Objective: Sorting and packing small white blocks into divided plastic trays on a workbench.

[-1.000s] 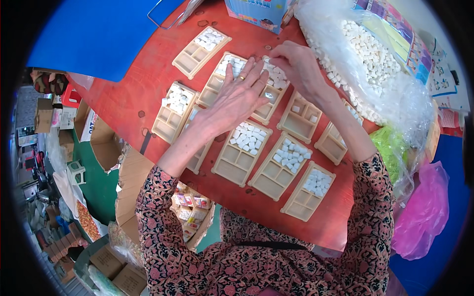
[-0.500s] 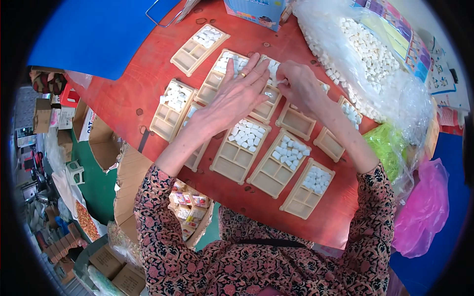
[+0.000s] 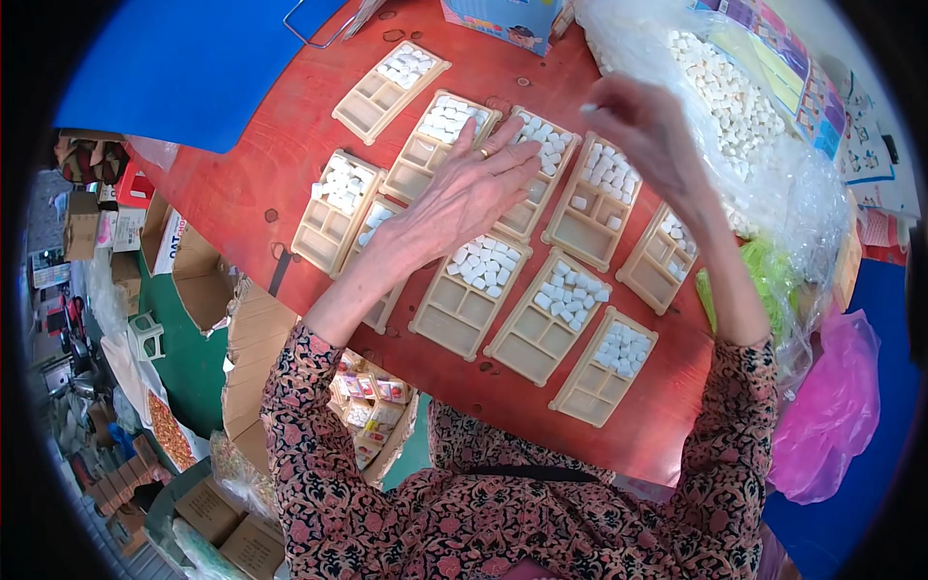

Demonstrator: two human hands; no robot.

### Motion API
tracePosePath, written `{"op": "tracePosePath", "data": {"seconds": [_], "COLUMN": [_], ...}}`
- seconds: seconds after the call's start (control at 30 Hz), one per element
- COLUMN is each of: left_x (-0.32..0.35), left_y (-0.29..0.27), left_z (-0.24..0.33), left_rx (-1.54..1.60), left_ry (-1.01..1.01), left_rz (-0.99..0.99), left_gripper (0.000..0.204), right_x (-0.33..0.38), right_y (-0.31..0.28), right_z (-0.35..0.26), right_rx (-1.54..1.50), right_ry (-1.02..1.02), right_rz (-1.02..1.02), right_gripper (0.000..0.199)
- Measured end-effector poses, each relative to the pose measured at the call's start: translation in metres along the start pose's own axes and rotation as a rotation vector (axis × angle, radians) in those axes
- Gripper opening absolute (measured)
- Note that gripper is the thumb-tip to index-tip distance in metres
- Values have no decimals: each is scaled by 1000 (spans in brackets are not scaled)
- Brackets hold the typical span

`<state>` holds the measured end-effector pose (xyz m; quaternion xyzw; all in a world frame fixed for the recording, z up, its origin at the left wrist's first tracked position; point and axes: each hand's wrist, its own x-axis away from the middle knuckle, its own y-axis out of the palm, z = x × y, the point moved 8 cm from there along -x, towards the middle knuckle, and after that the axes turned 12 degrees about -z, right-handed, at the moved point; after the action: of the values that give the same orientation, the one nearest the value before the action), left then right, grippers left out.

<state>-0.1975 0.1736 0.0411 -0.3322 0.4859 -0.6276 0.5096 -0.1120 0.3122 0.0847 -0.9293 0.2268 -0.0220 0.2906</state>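
My left hand [image 3: 476,186] lies flat with its fingers stretched over a beige divided tray [image 3: 520,215], its fingertips by the small white pieces [image 3: 547,145] in the tray's large compartment. Up to the right, my right hand [image 3: 646,126] is raised over the table, fingers curled together and a little blurred. What looks like one small white piece [image 3: 588,108] shows at its fingertips. Below that hand stands another divided tray [image 3: 580,238] with white pieces at its far end and two loose ones in its smaller compartments. My left forearm partly covers a tray [image 3: 377,317].
Several similar part-filled trays [image 3: 449,327] stand around on the red tabletop [image 3: 242,208]. A clear plastic bag [image 3: 667,72] spilling white pieces lies at the far right, beside green plastic [image 3: 768,280] and a pink bag [image 3: 826,411]. An open carton [image 3: 261,377] stands below the left edge.
My right hand has lifted away from the tray near my left fingertips and moved right, uncovering the white pieces in two trays. My left hand has stayed nearly in place.
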Motion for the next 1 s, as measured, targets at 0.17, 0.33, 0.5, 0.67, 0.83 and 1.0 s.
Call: {"op": "tracePosePath", "data": {"seconds": [0.17, 0.33, 0.5, 0.67, 0.83, 1.0], "left_x": [4, 0, -3, -3, -8, -8], "left_y": [-11, -15, 2, 6, 2, 8], "left_z": [-12, -16, -14, -7, -5, -7], "left_rx": [263, 264, 124, 69, 97, 73], "left_ry": [-32, -88, -145, -99, -100, -98], "left_rz": [140, 145, -12, -53, -2, -69], "left_gripper": [31, 38, 47, 50, 50, 47], "right_x": [20, 35, 20, 17, 13, 10], "right_y": [-99, -92, 12, 63, 71, 69], "right_z": [-21, -15, -21, -7, 0, 11], "right_rx": [573, 917, 504, 484, 498, 507], "right_ry": [8, -52, -176, -157, -165, -88], "right_rz": [378, 379, 86, -42, -45, -58], "right_gripper": [16, 26, 13, 7, 8, 14]}}
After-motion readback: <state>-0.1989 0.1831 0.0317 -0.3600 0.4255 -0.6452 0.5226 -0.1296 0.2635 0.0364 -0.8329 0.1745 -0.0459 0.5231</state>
